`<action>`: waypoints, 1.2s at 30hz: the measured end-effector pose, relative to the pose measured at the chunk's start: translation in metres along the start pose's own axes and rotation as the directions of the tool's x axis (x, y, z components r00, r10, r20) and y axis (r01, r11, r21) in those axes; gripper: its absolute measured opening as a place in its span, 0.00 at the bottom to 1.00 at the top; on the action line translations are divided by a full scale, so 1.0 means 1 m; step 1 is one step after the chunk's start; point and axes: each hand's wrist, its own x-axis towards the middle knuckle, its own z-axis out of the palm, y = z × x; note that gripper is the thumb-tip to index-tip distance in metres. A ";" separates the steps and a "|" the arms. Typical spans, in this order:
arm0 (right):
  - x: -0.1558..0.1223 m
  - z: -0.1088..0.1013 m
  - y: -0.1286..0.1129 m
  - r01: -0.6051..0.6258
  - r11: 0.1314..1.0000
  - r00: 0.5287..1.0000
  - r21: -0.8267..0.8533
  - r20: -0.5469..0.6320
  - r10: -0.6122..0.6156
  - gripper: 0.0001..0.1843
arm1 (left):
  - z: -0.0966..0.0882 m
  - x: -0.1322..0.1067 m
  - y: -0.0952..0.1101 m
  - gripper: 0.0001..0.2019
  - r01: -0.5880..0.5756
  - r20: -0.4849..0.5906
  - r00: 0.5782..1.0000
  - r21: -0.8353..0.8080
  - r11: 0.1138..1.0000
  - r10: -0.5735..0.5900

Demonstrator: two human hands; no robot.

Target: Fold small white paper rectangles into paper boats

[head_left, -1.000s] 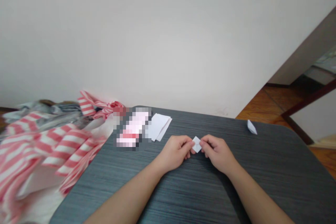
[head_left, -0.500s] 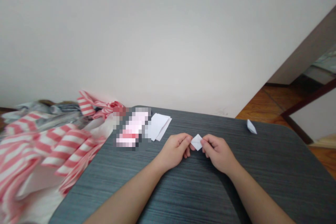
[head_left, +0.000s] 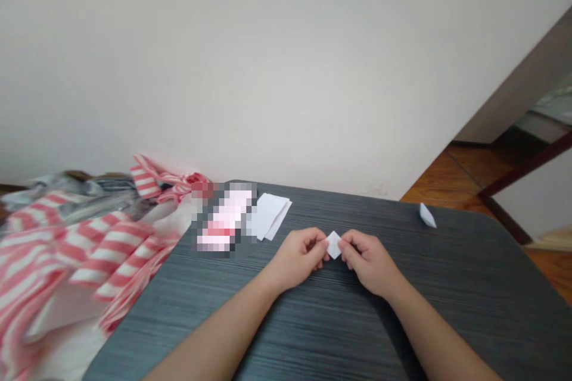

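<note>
A small folded piece of white paper [head_left: 333, 244] is pinched between both my hands, just above the dark grey table [head_left: 313, 333]. My left hand [head_left: 297, 259] grips its left edge with curled fingers. My right hand [head_left: 369, 262] pinches the right edge, fingers closed. Both forearms rest low over the table, coming from the near edge.
A stack of white paper sheets [head_left: 269, 214] lies at the table's far side beside a blurred pink and white object [head_left: 223, 220]. A small folded white paper shape [head_left: 428, 215] sits at the far right. Red and white striped cloth [head_left: 75, 256] is heaped to the left. A white wall stands behind.
The hands have drawn closer together on the folded paper, which shows smaller between the fingers than half a second ago. Nothing else has moved.
</note>
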 end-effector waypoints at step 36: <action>0.000 0.001 0.006 -0.111 0.986 0.994 0.122 0.025 0.109 0.12 | -0.002 0.000 -0.004 0.15 0.002 -0.041 0.999 -0.044 0.999 -0.004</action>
